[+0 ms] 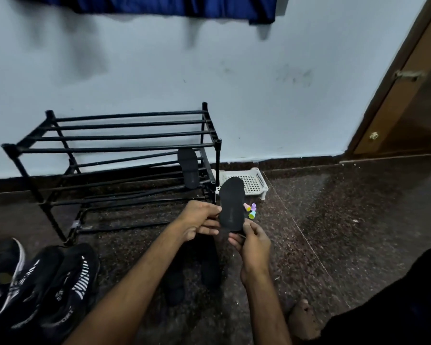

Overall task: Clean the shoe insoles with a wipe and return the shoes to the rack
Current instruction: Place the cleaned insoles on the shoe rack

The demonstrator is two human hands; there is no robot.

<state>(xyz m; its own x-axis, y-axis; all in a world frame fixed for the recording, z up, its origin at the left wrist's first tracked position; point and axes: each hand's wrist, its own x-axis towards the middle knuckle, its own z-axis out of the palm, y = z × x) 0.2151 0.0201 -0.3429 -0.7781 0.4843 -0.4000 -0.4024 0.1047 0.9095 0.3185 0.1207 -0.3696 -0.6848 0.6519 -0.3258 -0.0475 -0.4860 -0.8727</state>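
Black insole (232,202) stands upright between my two hands, toe end up, above the floor (334,232) just off the right end of the rack (125,135). My left hand (201,220) pinches its left edge low down, fingers and thumb closed on it. My right hand (252,241) is curled round the heel end from below, so both are clamped on the same insole. A second insole (188,168) leans on the rack's lower bars at the right end. Two dark shoes (209,265) lie on the floor under my forearms, hard to make out against the stone. A striped pair (60,282) sits at the near-left of the floor.

I see no wipe in either hand, so I judge this to be the handling step between wiping and refitting. To do it well, I would hold with the left alone at the edge and free the right to take a wipe. Then I would stroke heel to toe with the insole backed against my palm, so the thin foam does not fold. If it goes into a shoe, I would lead with the toe and press the heel flat last.
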